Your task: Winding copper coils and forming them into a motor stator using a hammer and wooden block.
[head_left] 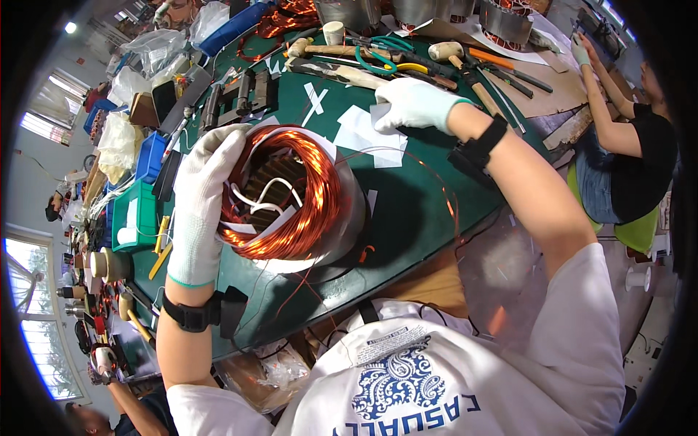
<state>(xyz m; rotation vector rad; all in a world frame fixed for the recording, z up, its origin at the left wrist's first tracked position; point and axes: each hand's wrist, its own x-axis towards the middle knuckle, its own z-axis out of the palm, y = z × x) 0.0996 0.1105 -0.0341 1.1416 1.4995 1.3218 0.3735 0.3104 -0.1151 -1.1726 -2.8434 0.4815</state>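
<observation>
A metal motor stator (347,218) stands on the green table in front of me, ringed at its top by a thick bundle of copper wire (320,189). White sleeving (266,195) loops out of its bore. My left hand (200,200), in a white knitted glove, grips the left rim of the winding with curled fingers. Farther right, my gloved right hand (416,105) is closed at a small paper slip (379,115), over several white paper sheets (361,132). A wooden stick (334,71) ends beside its fingertips, some of which are hidden.
Hammers, pliers and a mallet (445,51) lie along the far side. More stators (507,23) stand at the far right. Green (134,218) and blue (150,158) bins sit at left. Thin wires trail from the winding. A co-worker (618,138) works at right.
</observation>
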